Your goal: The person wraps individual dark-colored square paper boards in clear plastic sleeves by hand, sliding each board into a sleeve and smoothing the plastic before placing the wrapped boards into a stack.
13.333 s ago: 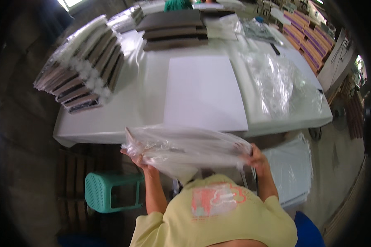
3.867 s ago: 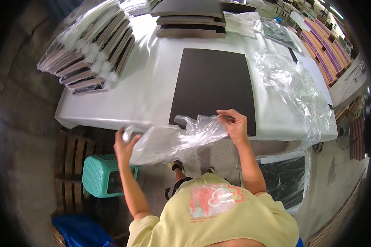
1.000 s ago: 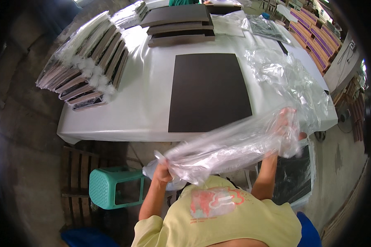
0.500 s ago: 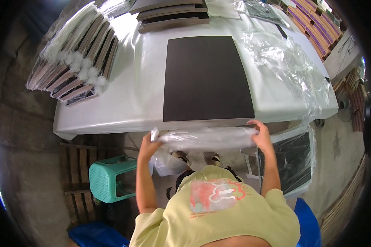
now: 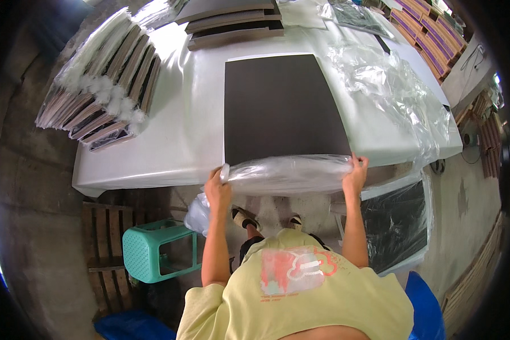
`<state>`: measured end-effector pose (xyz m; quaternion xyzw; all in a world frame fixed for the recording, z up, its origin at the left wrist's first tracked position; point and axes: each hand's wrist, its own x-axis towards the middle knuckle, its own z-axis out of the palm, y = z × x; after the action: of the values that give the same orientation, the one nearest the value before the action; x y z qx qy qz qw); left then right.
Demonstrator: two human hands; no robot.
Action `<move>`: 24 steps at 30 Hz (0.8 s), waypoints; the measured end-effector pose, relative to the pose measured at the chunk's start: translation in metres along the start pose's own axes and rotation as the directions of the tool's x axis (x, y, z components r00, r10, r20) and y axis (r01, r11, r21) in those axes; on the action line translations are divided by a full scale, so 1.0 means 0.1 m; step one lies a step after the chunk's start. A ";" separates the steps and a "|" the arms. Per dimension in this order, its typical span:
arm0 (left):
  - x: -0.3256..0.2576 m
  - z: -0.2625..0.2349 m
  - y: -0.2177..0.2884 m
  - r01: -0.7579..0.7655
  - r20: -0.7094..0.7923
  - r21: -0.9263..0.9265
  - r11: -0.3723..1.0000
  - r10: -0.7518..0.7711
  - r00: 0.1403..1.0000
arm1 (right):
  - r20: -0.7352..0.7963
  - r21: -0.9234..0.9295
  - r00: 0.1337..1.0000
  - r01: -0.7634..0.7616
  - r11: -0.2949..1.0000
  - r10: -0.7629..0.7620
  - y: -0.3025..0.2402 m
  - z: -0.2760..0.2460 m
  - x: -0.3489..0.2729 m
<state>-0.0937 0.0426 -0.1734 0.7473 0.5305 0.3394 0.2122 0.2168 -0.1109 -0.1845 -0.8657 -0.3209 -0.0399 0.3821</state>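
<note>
A flat dark panel lies on the white-covered table, its near end at the table's front edge. Across that near end stretches a clear plastic bag, which overlaps the panel's edge. My left hand is closed on the bag's left corner, beside the panel's near left corner. At the opposite corner, my right hand pinches the bag's right side. The rest of the bag hangs below the table edge, in front of my body.
Several plastic-wrapped panels lean in a row at the table's left. More dark panels are stacked at the back. Loose clear film covers the right side. A green stool and a wrapped dark panel stand below the table.
Both hands have moved forward with the bag, and its mouth now overlaps the panel's near end. The left hand has also shifted right. The panel's far end has drawn slightly nearer.
</note>
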 end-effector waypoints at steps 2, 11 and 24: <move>-0.19 -0.22 -0.29 0.271 0.235 -0.221 0.937 -0.219 0.947 | 0.068 0.057 0.995 0.068 0.996 -0.072 0.19 -0.16 -0.07; -0.52 -0.14 -0.75 0.457 0.449 -0.574 0.680 -0.206 0.870 | 0.174 0.683 0.905 -0.395 0.615 0.388 0.68 -0.02 -0.36; -0.23 -0.22 -0.75 0.542 0.532 -0.503 0.673 -0.253 0.808 | 0.725 0.624 0.683 -0.704 0.339 0.085 1.00 -0.09 0.33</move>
<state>-0.1637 0.0459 -0.2157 0.5472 0.4790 0.2729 0.6298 0.3029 -0.1497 -0.2313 -0.5576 -0.1554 0.4947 0.6482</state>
